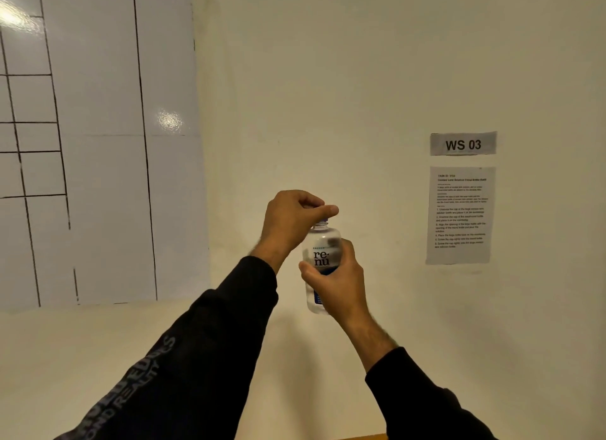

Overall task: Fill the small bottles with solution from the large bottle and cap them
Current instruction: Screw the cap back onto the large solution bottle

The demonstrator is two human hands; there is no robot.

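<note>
So the large bottle (323, 259) is held up in mid-air in front of the wall, nowhere near a worktop. The right hand (337, 284) wraps round its middle, that grip closed on the body. The left hand (295, 218) sits on top, fingers curled and pinching the cap (320, 221), which is mostly hidden. My worry: it's clear soft plastic, so if the right hand squeezes once the cap comes loose, solution could squirt out. A small cap could also slip from those fingertips. No small bottles in view either.
</note>
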